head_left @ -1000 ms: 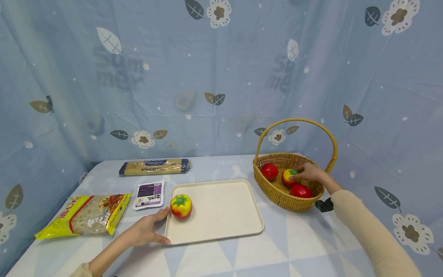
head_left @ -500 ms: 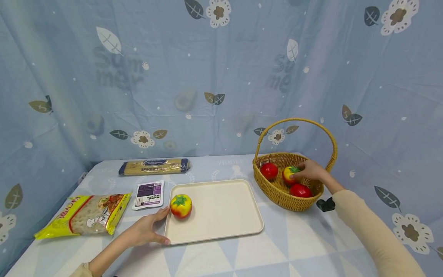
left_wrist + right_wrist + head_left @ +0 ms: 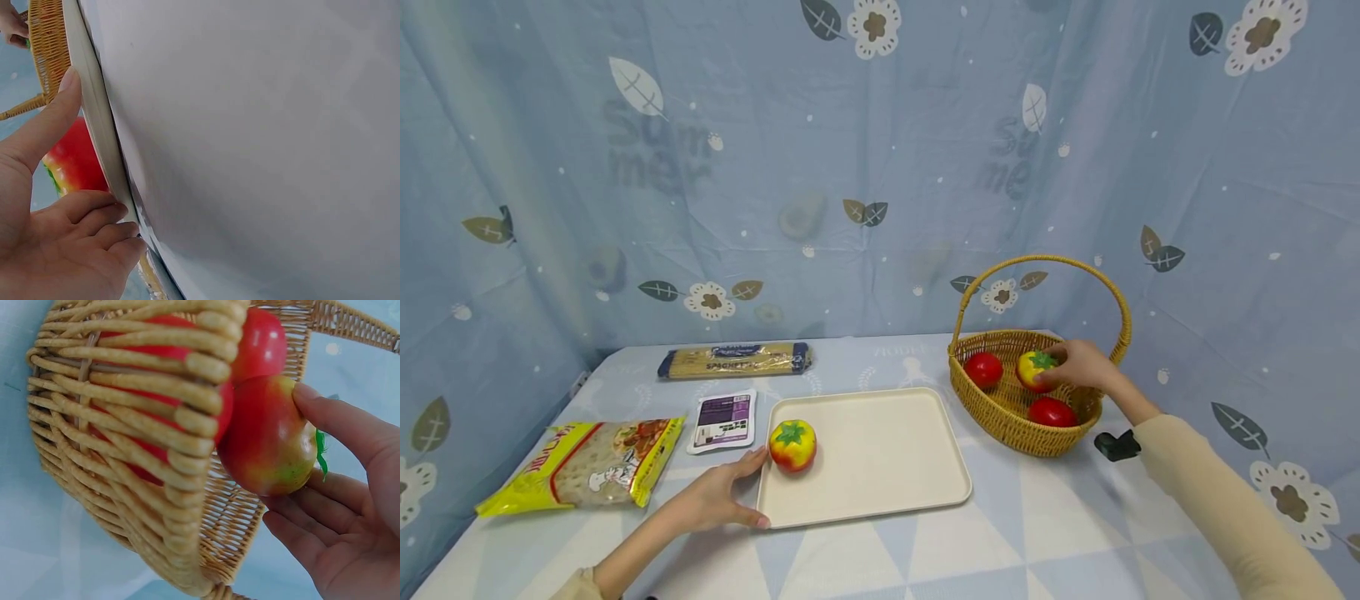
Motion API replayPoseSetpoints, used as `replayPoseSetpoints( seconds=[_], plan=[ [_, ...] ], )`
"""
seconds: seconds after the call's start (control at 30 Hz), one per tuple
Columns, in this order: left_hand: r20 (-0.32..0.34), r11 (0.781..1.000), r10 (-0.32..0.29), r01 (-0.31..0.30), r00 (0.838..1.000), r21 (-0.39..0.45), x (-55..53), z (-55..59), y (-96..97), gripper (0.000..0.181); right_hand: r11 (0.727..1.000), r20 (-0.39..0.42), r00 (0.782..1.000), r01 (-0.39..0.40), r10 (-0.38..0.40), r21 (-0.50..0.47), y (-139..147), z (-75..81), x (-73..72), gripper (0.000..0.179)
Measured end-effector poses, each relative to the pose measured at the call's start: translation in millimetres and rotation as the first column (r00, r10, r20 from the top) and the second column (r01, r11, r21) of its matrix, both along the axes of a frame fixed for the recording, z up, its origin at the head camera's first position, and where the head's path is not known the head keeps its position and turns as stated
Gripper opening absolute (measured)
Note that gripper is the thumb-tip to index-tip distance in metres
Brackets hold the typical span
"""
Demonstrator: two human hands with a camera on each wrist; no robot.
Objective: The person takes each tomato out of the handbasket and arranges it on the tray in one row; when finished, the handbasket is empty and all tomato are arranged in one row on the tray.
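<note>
My right hand (image 3: pixel 1084 368) grips a red-and-yellow tomato (image 3: pixel 269 440) with a green leafy top, thumb on one side and fingers on the other. The tomato is raised inside the wicker basket (image 3: pixel 992 423), above two red fruits, one at the left (image 3: pixel 983 370) and one nearer the front (image 3: pixel 1052 412). At the cream tray (image 3: pixel 880 458), my left hand (image 3: pixel 709 500) touches the left edge, its thumb by the near corner and fingertips along the rim. Another red-and-yellow tomato (image 3: pixel 792 447) sits on the tray's left end, close to those fingers.
A spaghetti pack (image 3: pixel 733 362) lies at the back left. Closer in are a flat white-and-purple packet (image 3: pixel 722 423) and a yellow food bag (image 3: pixel 598 467). The basket's tall handle (image 3: pixel 1043 260) arches over its opening. A patterned blue curtain (image 3: pixel 880 167) hangs behind the table.
My right hand has lifted the tomato slightly and shifted it a little to the right within the basket. The left hand and the tray have stayed in place.
</note>
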State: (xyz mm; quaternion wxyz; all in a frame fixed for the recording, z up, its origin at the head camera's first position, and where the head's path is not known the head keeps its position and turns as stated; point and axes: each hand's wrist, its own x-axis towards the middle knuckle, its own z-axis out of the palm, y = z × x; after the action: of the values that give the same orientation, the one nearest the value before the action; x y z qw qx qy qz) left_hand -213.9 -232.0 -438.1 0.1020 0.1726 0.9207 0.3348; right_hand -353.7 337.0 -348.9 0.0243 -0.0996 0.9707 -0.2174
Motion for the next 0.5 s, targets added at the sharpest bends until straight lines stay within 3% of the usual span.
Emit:
replayPoseSetpoints(
  seconds=[0.5],
  plan=[
    [-0.005,1.0,-0.006,0.006,1.0,0.004,-0.5,0.3,0.4,0.104,0.999,-0.103,0.994,-0.034,0.034,-0.004,-6.7,10.6,25.3,0.069]
  ],
)
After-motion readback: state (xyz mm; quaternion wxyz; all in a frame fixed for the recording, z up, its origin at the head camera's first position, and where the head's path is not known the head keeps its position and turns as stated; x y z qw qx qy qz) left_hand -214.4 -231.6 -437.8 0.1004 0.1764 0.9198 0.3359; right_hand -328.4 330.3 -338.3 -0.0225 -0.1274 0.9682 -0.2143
